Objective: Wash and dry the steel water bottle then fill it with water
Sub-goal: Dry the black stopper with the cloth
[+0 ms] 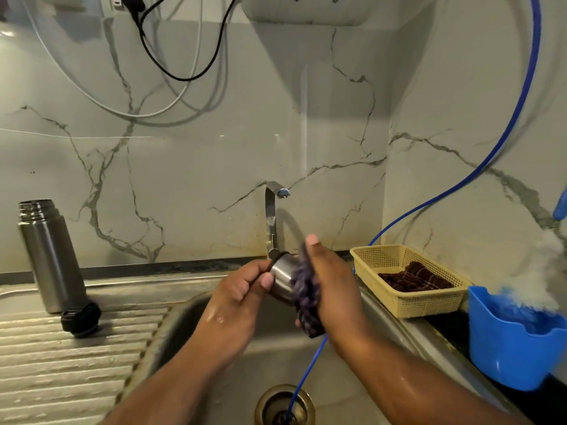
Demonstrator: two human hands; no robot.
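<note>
While the steel water bottle stands upright and uncapped on the ribbed drainboard at the left of the counter, with a black lid lying just beside its base, both hands work over the sink. The left hand has its grip curled round a small steel cup, thumb and fingers pinching one end. The right hand keeps a closed grip on a purple scrubber, pressed against the cup's other end. Blur makes it hard to tell, but the scrubber seems to wrap the cup's side. A thin blue hose drops into the drain. Behind stands the tap. A yellow basket holding a dark cloth sits to the right.
</note>
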